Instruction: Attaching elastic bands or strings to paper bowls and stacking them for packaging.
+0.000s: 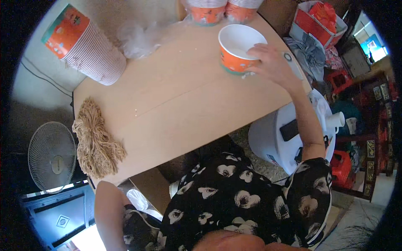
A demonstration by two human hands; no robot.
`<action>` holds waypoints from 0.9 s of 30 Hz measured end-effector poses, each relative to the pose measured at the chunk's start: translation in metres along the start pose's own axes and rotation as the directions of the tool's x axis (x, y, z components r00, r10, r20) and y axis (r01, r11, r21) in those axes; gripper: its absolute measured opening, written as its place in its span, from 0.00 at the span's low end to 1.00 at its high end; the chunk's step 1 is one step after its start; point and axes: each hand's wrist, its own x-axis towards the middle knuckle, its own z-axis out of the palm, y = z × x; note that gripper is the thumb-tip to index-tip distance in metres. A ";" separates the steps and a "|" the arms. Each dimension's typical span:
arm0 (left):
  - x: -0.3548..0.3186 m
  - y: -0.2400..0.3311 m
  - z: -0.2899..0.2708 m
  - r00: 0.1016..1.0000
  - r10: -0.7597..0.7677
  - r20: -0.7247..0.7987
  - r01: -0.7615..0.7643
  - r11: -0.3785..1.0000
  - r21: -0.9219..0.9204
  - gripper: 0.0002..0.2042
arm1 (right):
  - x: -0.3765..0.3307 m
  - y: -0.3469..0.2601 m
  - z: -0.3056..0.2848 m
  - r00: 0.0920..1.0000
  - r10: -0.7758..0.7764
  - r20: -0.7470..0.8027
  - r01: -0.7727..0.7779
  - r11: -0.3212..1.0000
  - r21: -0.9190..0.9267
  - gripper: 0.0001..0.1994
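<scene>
A paper tub, white inside and orange with a green base band outside, stands upright toward the far right of the table. My right hand grips its right rim, with fingertips over the edge and the rest of the hand outside. Just past this hand lies a flat pale object with a round grey mark, partly covered by the hand and wrist. My left arm is bent at the lower left, and its hand is out of sight.
A tall stack of matching tubs leans at the far left, beside crumpled clear plastic. More wrapped stacks stand at the back. A bundle of tan strands lies along the table's left edge. A fan stands left; a white round-topped stand sits right.
</scene>
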 end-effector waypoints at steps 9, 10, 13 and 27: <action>-0.004 0.040 0.021 0.999 -0.042 -0.022 0.041 0.998 -0.040 0.12 | -0.002 -0.029 0.056 0.958 -0.145 -0.248 0.173 0.980 0.095 0.08; -0.008 0.047 0.022 0.998 -0.056 -0.025 0.055 0.998 -0.027 0.12 | 0.002 -0.049 0.056 0.952 -0.164 -0.257 0.198 0.973 0.115 0.08; -0.018 0.082 0.011 0.993 -0.107 -0.053 0.107 0.994 0.006 0.13 | 0.017 -0.119 0.055 0.925 -0.238 -0.297 0.312 0.921 0.234 0.08; -0.053 -0.060 0.005 0.796 -0.537 -0.279 0.552 0.833 -0.031 0.08 | 0.066 -0.154 0.077 0.975 -0.072 -0.210 0.206 0.648 0.733 0.41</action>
